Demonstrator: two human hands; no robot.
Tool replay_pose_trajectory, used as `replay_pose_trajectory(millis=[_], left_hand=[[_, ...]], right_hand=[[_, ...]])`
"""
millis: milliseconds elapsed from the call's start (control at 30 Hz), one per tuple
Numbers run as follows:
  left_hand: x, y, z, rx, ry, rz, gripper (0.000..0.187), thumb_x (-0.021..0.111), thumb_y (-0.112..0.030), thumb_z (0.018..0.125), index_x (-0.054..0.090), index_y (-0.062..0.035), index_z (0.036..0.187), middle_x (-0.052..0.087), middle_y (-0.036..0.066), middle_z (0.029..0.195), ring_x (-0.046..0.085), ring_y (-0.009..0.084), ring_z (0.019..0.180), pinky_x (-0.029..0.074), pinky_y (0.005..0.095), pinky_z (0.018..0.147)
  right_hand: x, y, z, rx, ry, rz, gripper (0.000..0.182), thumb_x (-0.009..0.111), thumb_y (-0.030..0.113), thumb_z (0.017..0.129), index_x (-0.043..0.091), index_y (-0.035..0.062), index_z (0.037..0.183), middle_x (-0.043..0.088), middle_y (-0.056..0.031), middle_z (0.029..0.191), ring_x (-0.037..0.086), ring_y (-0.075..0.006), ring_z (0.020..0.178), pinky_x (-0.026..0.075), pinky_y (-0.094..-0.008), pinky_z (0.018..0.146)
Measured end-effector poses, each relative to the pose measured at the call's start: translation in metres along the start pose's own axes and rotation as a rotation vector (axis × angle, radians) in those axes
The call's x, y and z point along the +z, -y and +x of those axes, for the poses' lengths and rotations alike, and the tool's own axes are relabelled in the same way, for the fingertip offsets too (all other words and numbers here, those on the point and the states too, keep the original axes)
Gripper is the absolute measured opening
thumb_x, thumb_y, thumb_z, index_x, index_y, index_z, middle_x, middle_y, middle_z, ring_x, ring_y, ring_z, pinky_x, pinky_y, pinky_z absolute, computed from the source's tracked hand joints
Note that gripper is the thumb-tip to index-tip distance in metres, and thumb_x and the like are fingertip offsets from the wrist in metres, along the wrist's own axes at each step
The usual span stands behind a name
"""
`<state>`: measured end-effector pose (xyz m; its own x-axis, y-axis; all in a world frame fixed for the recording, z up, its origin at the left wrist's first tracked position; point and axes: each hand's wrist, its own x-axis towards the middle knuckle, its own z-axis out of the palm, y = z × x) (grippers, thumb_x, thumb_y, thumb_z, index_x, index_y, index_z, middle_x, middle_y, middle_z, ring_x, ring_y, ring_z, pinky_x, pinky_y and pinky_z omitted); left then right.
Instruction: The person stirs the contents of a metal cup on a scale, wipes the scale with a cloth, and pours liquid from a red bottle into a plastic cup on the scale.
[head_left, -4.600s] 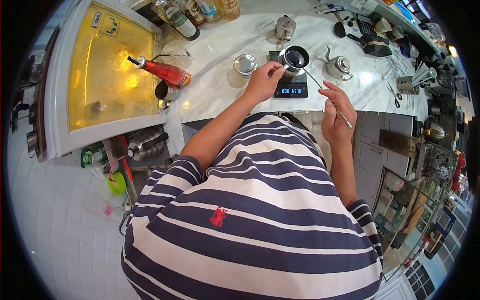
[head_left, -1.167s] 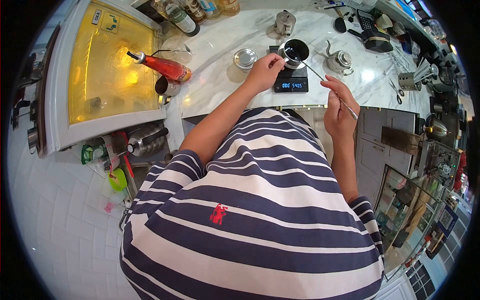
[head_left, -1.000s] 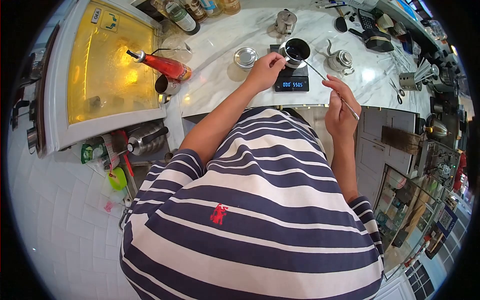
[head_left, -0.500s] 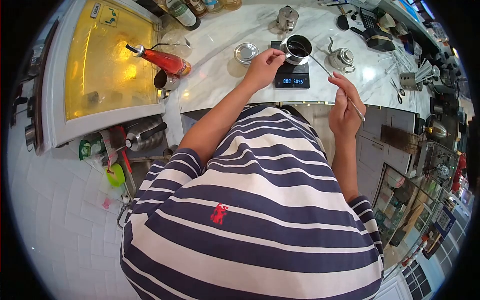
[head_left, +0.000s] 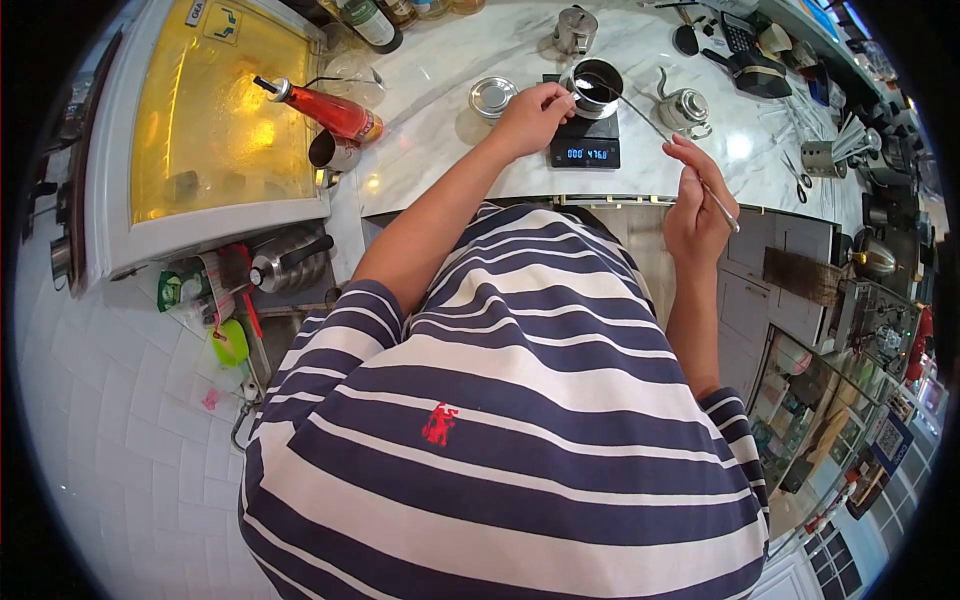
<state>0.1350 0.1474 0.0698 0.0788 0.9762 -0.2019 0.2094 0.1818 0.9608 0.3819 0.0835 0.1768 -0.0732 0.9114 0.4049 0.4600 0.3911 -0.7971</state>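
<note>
My left hand (head_left: 537, 118) has its fingers pinched at the handle side of a metal pitcher (head_left: 598, 108) with dark contents. The pitcher is over a black digital scale (head_left: 585, 153), whose display is lit. In my right hand (head_left: 697, 205) is a long thin metal spoon (head_left: 650, 123). Its far end reaches into the pitcher, where the tip is hidden. A round metal lid or dish (head_left: 493, 97) lies left of the pitcher. To the right stands a small steel kettle (head_left: 684, 110) with a curved spout.
A red bottle (head_left: 330, 113) and a metal cup (head_left: 333, 152) are at the left. Another metal pot (head_left: 576, 32) stands behind the scale. Scissors (head_left: 797, 180), a holder with straws (head_left: 820, 158) and a black calculator (head_left: 738, 33) are at the right.
The scale's display has gone from about 509.5 to about 476.8. My right hand has shifted slightly right and down with the spoon. My left hand remains at the pitcher.
</note>
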Motion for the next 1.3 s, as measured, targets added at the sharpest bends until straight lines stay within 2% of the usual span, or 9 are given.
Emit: replay_pose_trajectory(millis=[167, 367, 567, 767, 1300], left_hand=[[-0.004, 0.002, 0.002, 0.018, 0.012, -0.052, 0.027, 0.058, -0.027, 0.108, 0.070, -0.0023, 0.110, 0.074, 0.004, 0.101, 0.065, 0.0136, 0.094, 0.052, 0.0302, 0.089], [-0.008, -0.011, 0.005, 0.029, 0.033, -0.025, 0.027, 0.058, -0.027, 0.108, 0.071, -0.0029, 0.108, 0.073, 0.004, 0.101, 0.064, 0.0136, 0.095, 0.052, 0.0303, 0.091], [-0.011, -0.018, 0.001, 0.056, 0.059, 0.010, 0.027, 0.058, -0.027, 0.108, 0.071, -0.0032, 0.107, 0.073, 0.003, 0.099, 0.064, 0.0138, 0.096, 0.051, 0.0308, 0.092], [-0.008, -0.012, 0.000, 0.067, 0.048, 0.020, 0.028, 0.056, -0.027, 0.109, 0.070, -0.0024, 0.108, 0.073, 0.004, 0.100, 0.065, 0.0144, 0.097, 0.051, 0.0314, 0.092], [-0.008, -0.019, -0.009, 0.041, 0.008, -0.024, 0.029, 0.056, -0.028, 0.110, 0.070, -0.0024, 0.109, 0.074, 0.005, 0.101, 0.065, 0.0145, 0.099, 0.051, 0.0310, 0.096]], right_hand=[[-0.001, -0.001, 0.002, -0.099, -0.032, 0.007, 0.027, 0.052, 0.002, 0.097, 0.076, -0.0005, 0.110, 0.076, -0.0200, 0.117, 0.074, -0.0263, 0.105, 0.055, -0.0333, 0.091], [-0.005, 0.004, 0.001, -0.066, -0.034, 0.021, 0.027, 0.052, 0.001, 0.097, 0.076, -0.0014, 0.110, 0.076, -0.0203, 0.116, 0.074, -0.0271, 0.105, 0.055, -0.0338, 0.092], [-0.007, -0.001, 0.007, -0.142, -0.050, 0.041, 0.026, 0.052, 0.002, 0.098, 0.075, -0.0016, 0.108, 0.077, -0.0200, 0.116, 0.074, -0.0271, 0.106, 0.055, -0.0338, 0.092], [-0.003, -0.003, 0.004, -0.073, -0.018, 0.017, 0.024, 0.053, 0.004, 0.099, 0.075, -0.0001, 0.108, 0.076, -0.0196, 0.115, 0.074, -0.0273, 0.105, 0.055, -0.0346, 0.092], [-0.010, 0.008, 0.009, -0.100, -0.004, -0.003, 0.022, 0.054, 0.002, 0.096, 0.075, -0.0011, 0.104, 0.076, -0.0199, 0.117, 0.074, -0.0286, 0.105, 0.056, -0.0350, 0.090]])
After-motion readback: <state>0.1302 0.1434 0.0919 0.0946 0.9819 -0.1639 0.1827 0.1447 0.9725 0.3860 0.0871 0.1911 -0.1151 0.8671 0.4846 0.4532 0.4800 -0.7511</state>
